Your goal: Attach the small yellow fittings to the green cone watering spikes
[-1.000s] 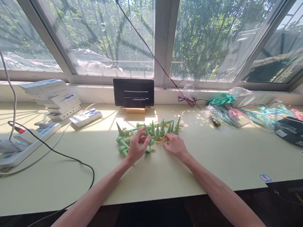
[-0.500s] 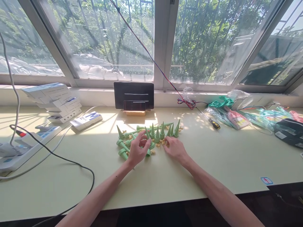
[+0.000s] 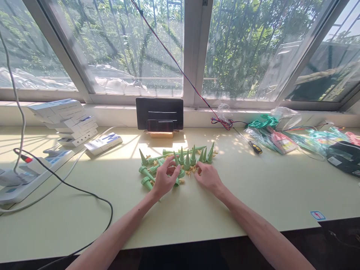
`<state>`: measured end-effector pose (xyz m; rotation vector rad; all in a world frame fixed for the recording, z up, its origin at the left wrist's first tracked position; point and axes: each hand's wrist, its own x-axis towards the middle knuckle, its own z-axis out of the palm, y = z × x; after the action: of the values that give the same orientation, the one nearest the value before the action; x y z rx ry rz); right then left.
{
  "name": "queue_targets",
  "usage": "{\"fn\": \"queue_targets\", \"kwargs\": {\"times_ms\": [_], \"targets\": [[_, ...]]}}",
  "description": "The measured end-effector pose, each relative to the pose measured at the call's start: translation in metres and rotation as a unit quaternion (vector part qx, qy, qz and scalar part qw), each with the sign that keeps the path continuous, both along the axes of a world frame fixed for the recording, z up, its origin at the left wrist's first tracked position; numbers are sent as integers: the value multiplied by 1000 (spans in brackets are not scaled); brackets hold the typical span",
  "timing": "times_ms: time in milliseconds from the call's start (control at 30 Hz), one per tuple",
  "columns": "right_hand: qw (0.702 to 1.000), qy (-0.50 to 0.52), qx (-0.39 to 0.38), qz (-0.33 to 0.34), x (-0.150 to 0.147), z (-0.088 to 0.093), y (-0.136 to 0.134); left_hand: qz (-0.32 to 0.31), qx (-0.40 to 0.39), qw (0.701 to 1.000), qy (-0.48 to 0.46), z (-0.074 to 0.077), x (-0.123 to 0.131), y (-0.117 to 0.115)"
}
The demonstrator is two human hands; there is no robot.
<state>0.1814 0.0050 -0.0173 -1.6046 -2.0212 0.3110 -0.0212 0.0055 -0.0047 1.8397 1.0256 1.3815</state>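
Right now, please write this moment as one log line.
left hand: at green cone | right hand: near yellow fittings | behind: propped tablet

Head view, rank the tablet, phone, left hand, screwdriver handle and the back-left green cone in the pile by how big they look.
1. Tablet
2. Left hand
3. Phone
4. Screwdriver handle and back-left green cone: too alike to rank

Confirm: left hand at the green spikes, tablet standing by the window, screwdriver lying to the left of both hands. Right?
Not quite. The screwdriver lies to the right of the right hand, as the head view shows. The rest holds: the left hand is at the green spikes, and the tablet stands by the window.
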Motion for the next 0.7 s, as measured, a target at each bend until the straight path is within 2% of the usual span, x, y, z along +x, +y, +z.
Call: {"fn": "queue_targets", "kwargs": {"times_ms": [167, 367, 700], "targets": [[995, 71, 57, 42, -3, 0, -1, -5, -14, 1000, 5, 2, 1, -1], [968, 195, 108, 111, -8, 5, -7, -7, -28, 1000, 6, 2, 2, 0], [945, 261, 132, 147, -11, 4, -8, -18, -56, 998, 10, 0, 1, 1]]}}
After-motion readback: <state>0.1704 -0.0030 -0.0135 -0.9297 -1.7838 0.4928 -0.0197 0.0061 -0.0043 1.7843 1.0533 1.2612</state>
